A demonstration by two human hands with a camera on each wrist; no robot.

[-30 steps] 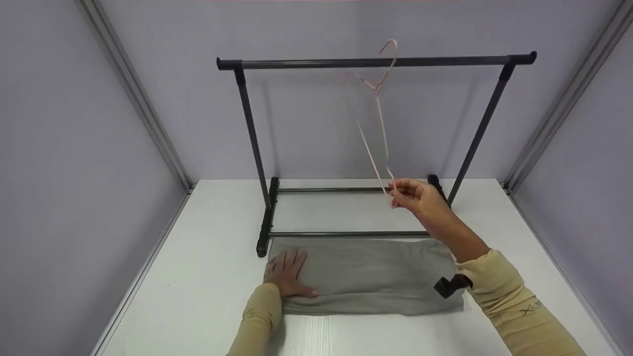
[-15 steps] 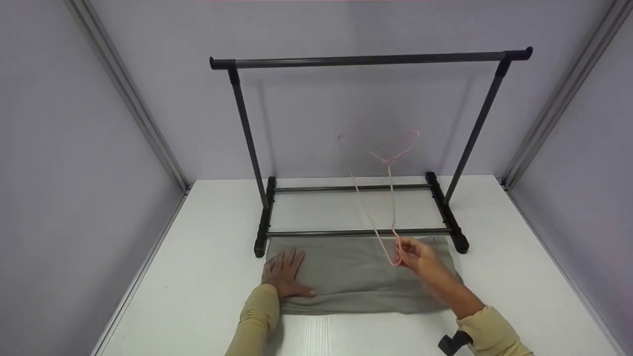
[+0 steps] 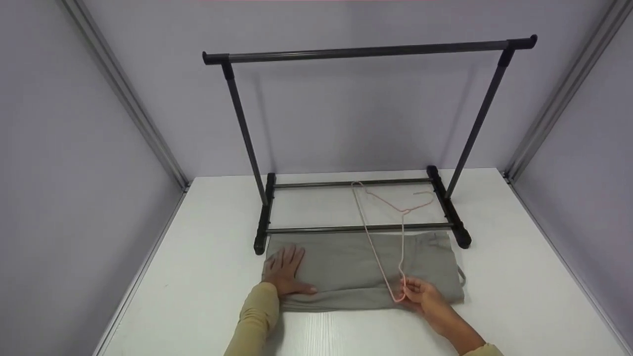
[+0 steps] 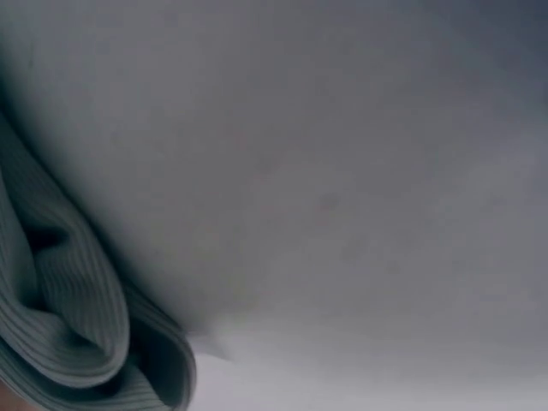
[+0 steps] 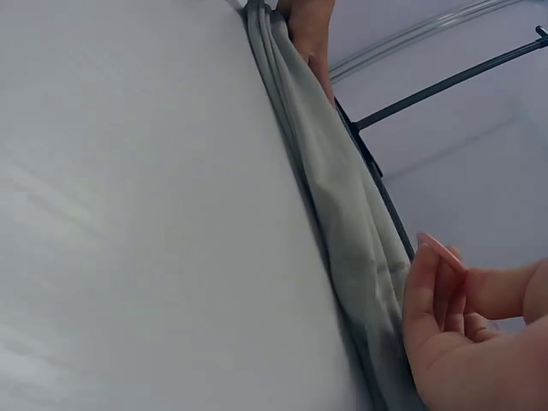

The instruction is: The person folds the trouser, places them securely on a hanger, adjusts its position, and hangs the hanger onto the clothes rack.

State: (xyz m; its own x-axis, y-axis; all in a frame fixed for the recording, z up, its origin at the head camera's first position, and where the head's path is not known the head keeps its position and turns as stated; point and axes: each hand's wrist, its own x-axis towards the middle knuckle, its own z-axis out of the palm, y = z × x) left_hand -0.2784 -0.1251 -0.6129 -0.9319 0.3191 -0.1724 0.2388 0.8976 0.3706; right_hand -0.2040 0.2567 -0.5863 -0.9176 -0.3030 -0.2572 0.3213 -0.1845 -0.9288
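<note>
A folded grey garment (image 3: pixel 341 267) lies flat in front of the rack, a small loop showing at its right edge. On its left end my left hand (image 3: pixel 286 274) rests, palm down with fingers spread. My right hand (image 3: pixel 420 296) pinches one end of a pink wire clothes hanger (image 3: pixel 373 247), low over the garment's right part. The hanger's hook points right, and its far end reaches over the rack's base bars. In the right wrist view, thumb and fingers of the right hand (image 5: pixel 462 325) meet on the hanger's pink end (image 5: pixel 441 253). Only the garment's ribbed folded edge (image 4: pixel 77 300) shows in the left wrist view.
A black clothes rack (image 3: pixel 371 51) stands behind the garment, its feet on the white table (image 3: pixel 207 237). Two low bars join its feet. Pale walls (image 3: pixel 99 198) close off the left, the right and the back.
My right hand has brought the hanger down and nearer, from rack-bar height to low over the garment. The left hand stays in place on the garment.
</note>
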